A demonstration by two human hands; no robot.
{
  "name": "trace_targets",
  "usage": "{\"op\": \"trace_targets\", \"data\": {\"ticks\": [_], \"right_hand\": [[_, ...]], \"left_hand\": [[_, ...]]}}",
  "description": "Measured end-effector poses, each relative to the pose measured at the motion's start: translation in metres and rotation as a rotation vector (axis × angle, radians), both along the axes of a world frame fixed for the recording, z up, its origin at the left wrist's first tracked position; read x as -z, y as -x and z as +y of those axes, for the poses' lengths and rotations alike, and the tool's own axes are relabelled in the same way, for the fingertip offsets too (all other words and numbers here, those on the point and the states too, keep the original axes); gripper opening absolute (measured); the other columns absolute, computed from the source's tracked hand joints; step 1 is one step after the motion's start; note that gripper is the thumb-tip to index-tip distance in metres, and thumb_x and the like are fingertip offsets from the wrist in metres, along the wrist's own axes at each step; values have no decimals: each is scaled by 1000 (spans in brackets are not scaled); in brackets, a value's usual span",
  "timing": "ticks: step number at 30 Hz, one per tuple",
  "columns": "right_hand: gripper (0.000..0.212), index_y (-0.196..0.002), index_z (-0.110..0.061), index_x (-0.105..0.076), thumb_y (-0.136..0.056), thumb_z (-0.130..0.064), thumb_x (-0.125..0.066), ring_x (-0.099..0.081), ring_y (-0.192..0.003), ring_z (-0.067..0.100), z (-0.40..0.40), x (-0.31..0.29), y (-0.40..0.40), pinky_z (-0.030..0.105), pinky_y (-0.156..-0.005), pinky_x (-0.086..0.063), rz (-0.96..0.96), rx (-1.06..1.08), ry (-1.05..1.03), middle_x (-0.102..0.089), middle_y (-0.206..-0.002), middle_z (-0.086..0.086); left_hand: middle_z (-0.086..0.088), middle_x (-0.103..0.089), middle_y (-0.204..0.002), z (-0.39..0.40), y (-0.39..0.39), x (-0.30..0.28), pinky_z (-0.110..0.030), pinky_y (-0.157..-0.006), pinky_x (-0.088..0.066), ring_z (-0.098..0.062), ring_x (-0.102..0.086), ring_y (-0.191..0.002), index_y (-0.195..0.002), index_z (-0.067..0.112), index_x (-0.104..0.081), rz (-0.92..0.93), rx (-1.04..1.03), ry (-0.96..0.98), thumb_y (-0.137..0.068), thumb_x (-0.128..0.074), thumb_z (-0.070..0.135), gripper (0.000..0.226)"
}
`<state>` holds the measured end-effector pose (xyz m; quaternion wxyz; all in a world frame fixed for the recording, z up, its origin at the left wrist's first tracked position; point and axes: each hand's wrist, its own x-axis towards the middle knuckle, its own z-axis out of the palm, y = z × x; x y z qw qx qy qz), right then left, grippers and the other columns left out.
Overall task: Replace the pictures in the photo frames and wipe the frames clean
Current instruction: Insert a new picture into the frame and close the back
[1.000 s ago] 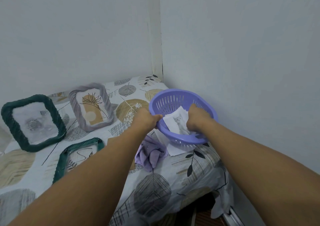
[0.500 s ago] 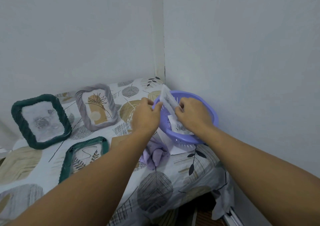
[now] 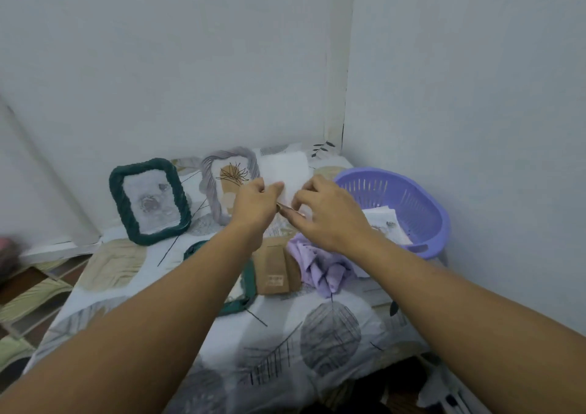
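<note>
A white paper picture (image 3: 285,172) is held up above the bed, its back toward me. My left hand (image 3: 253,206) pinches its lower left edge and my right hand (image 3: 326,213) pinches its lower right. Behind it, a grey rope frame (image 3: 212,188) with a flower print leans on the wall. A dark green rope frame (image 3: 149,201) leans to its left. A third green frame (image 3: 244,286) lies flat, mostly hidden by my left forearm. A lilac cloth (image 3: 320,267) is bunched on the bed below my right hand.
A purple plastic basket (image 3: 421,210) with more paper pictures stands by the right wall. A brown cardboard backing (image 3: 274,271) lies next to the cloth. The leaf-patterned bedsheet (image 3: 317,334) covers the bed; the floor shows at the left.
Both hands have lifted a paper picture out of the basket and carried it left, up in front of the grey frame. My view has shifted so that the basket sits further right.
</note>
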<state>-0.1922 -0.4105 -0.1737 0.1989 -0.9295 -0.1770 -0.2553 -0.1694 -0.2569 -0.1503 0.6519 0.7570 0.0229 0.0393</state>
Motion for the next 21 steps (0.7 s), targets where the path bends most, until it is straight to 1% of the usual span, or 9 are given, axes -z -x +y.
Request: {"op": "trace_targets", "data": {"ticks": [2, 4, 6, 8, 12, 15, 17, 19, 21], "right_hand": [[46, -98, -26, -73, -94, -66, -51, -56, -101, 14, 13, -1, 2, 33, -84, -47, 125, -4, -234, -54, -107, -5], [36, -104, -27, -71, -98, -58, -55, -54, -110, 12, 29, -1, 1, 35, -94, -47, 223, -12, -462, -57, -112, -6], [24, -109, -26, -67, -99, -47, -60, -59, -111, 15, 48, 2, 0, 43, -98, -51, 344, -32, -618, -65, -113, -5], [18, -114, -30, -61, -97, -37, -66, -67, -103, 17, 65, 8, 2, 47, -94, -56, 517, -55, -721, -69, -109, -2], [23, -109, -36, -58, -94, -25, -72, -75, -86, 22, 97, 29, 6, 41, -82, -61, 700, -92, -758, -76, -96, 8], [22, -106, -28, -59, -93, -17, -73, -73, -87, 25, 115, 41, 6, 35, -72, -61, 727, -109, -822, -72, -91, 4], [23, -103, -36, -59, -92, -23, -74, -74, -86, 23, 121, 51, 4, 42, -77, -62, 739, -96, -763, -73, -86, 3], [21, -99, -43, -58, -90, -33, -73, -74, -84, 19, 125, 61, -1, 45, -80, -60, 726, -72, -628, -74, -83, -1], [19, -98, -45, -56, -88, -39, -72, -72, -82, 18, 125, 66, -3, 46, -82, -58, 707, -55, -549, -75, -81, -6]], "left_hand": [[-9, -73, -95, 27, 5, 2, -40, -80, -57, -22, -66, -83, -99, 5, -69, 24, -8, -13, -101, -63, 24, 20], [-5, -77, -102, 54, 13, 7, -38, -82, -59, -22, -72, -91, -103, 13, -70, 60, 27, 13, -103, -62, 23, 13], [-5, -78, -102, 80, 22, 13, -40, -81, -60, -24, -74, -94, -102, 15, -70, 96, 34, 51, -103, -62, 23, 11], [-7, -78, -104, 102, 28, 21, -42, -82, -61, -26, -74, -94, -104, 15, -69, 129, 19, 62, -102, -63, 24, 11], [-5, -79, -100, 136, 39, 35, -28, -61, -59, -18, -76, -81, -110, 11, -70, 171, -12, 41, -101, -64, 23, 17], [-1, -78, -102, 153, 43, 48, -22, -60, -57, -15, -74, -85, -113, 12, -71, 143, -59, -32, -98, -69, 23, 19], [0, -77, -101, 161, 43, 59, -27, -63, -59, -16, -74, -86, -113, 13, -71, 109, -104, -132, -95, -73, 25, 22], [0, -76, -95, 169, 40, 73, -39, -71, -63, -20, -74, -85, -105, 16, -71, 88, -138, -215, -90, -78, 28, 21], [1, -73, -86, 171, 39, 82, -37, -65, -58, -19, -71, -79, -92, 20, -65, 71, -166, -282, -86, -82, 32, 21]]}}
